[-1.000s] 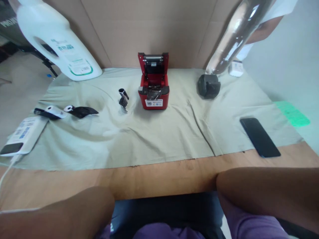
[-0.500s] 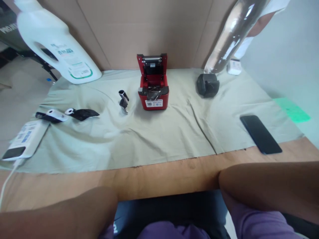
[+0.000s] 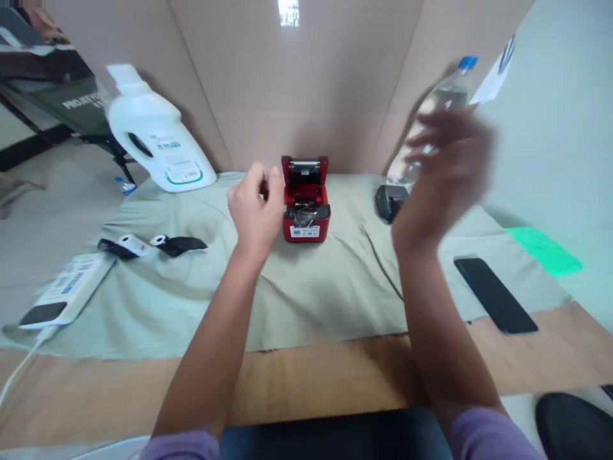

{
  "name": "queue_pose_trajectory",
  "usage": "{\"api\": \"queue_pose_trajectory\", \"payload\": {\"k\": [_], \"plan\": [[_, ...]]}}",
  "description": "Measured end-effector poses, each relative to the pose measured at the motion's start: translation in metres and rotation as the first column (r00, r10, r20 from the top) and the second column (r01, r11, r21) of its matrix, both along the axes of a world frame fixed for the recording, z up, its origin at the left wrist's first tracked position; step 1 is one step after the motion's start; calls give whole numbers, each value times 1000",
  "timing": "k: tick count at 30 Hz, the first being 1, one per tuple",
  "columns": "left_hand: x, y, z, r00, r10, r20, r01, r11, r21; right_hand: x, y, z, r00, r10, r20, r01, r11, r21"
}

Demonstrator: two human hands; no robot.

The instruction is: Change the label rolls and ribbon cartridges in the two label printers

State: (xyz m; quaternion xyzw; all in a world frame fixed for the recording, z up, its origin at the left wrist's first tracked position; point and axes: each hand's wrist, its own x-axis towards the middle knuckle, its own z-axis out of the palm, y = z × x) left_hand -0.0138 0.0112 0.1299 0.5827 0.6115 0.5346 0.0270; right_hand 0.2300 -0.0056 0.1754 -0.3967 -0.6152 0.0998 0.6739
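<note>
While both arms stretch out over the table, the left hand point(image 3: 253, 207) hovers with its fingers curled loosely together and nothing visibly between them, just to the left of the red printer point(image 3: 305, 204) and near enough that its knuckles overlap the printer's left edge in the head view; whether it touches the casing cannot be told. The right hand point(image 3: 443, 169) is raised and blurred, fingers spread apart and empty, in front of the clear bottle point(image 3: 433, 108) at the far right and above the dark block point(image 3: 390, 201) at the bottle's foot. That printer stands upright at the far middle of the pale cloth point(image 3: 311, 294), its lid tipped open toward the cardboard wall and a label on its near face. As a judgement, the step in hand looks like the reach toward the printer, with no grip made yet; the next move calls for the left hand to settle on the casing or the open lid while the right comes down from the bottle side. Farther out, two small rolls with black strips point(image 3: 153, 245) lie at the left, a white pack with a cable point(image 3: 67, 297) nearer still, a white jug point(image 3: 158, 150) at the far left, and a black phone point(image 3: 495, 295) at the near right.
</note>
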Motion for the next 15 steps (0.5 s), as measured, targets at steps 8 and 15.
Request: {"api": "queue_pose_trajectory", "payload": {"k": [8,15], "plan": [[-109,56,-57,994,8,105,40,893,-448,-30,60,-122,994,-94,61,109,933,-344],[-57,61,-52,993,-117,34,118,992,-39,-29,66,-113,973,15,232,72,929,-363]]}}
